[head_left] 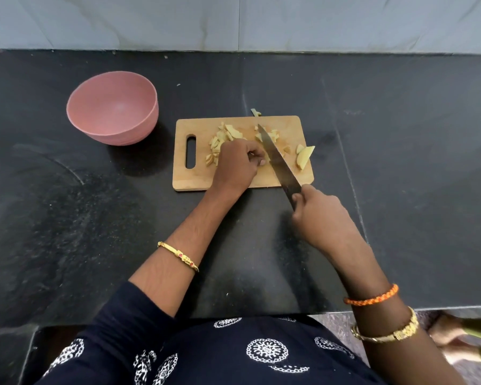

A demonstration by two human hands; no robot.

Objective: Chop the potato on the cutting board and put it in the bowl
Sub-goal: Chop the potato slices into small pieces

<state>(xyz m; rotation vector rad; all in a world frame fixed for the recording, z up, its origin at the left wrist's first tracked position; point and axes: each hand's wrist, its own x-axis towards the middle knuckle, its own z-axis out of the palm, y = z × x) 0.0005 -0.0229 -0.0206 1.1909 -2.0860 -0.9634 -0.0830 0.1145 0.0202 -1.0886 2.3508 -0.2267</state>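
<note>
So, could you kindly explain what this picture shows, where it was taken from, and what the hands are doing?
There is no robot here: a person wears a camera on the head, looking down at a dark counter. The right hand grips a knife, its blade angled across a wooden cutting board. The left hand, fingers curled, seems to steady a potato piece hidden beneath it. Chopped potato pieces and larger wedges lie on the board. An empty pink bowl stands left of it.

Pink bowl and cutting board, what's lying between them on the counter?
Nothing: the head view shows bare dark counter between the pink bowl and the cutting board.
</note>
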